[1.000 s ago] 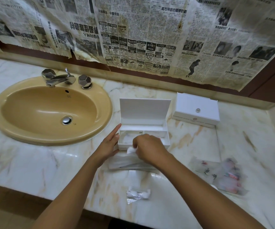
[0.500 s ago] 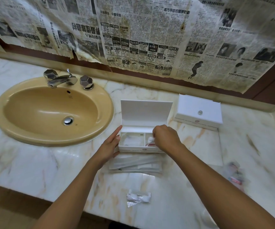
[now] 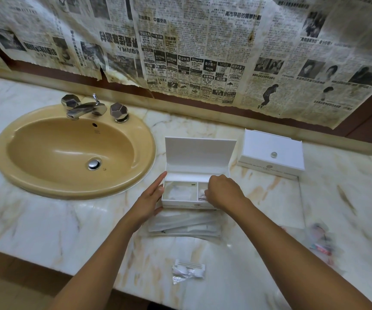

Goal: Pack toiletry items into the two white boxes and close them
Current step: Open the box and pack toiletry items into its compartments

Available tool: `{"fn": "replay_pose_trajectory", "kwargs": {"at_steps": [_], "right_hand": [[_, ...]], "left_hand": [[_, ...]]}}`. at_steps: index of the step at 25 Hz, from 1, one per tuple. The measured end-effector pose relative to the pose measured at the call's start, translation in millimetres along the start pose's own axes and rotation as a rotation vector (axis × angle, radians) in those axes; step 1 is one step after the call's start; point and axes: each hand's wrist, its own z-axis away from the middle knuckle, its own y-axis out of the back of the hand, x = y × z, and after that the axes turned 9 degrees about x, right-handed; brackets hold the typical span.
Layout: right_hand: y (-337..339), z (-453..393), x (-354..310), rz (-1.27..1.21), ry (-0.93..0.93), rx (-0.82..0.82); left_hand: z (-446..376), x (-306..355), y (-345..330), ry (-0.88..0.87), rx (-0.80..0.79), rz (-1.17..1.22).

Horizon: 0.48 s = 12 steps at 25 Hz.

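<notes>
- The step in hand seems to be the filling of the open box [image 3: 187,193], which stands on the marble counter [image 3: 46,224] just to the right of the sink [image 3: 73,151], with its lid upright at the back.
- The left hand [image 3: 150,198] rests with straight fingers against the left wall of the open box and steadies it; it grips nothing.
- The right hand [image 3: 222,192] is over the right compartment of the open box with its fingers curled down. A small packet [image 3: 201,194] lies under the fingertips, but I cannot tell if the fingers pinch it or have let it go.
- The left compartment holds something pale; what it is I cannot make out.
- The next move, I judge, calls for taking the long flat packets [image 3: 185,227] just in front of the open box, or the small clear packet [image 3: 188,270] nearer to the counter edge.
- The closed box [image 3: 272,153] stands to the right of the open box, apart from it; what it holds is hidden.
- Far to the right of the open box a blurred pile of packets [image 3: 320,240] lies; its items are not readable.
</notes>
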Motion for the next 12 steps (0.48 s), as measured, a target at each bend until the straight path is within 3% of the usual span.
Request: {"fn": "replay_pose_trajectory", "kwargs": {"at_steps": [6, 12], "right_hand": [[-5, -1, -1, -0.044, -0.004, -0.084], [-4, 12, -3, -0.041, 0.055, 0.037]], "left_hand": [[-3, -3, 1, 0.011, -0.020, 0.007], [-3, -4, 1, 0.009, -0.019, 0.008]]}}
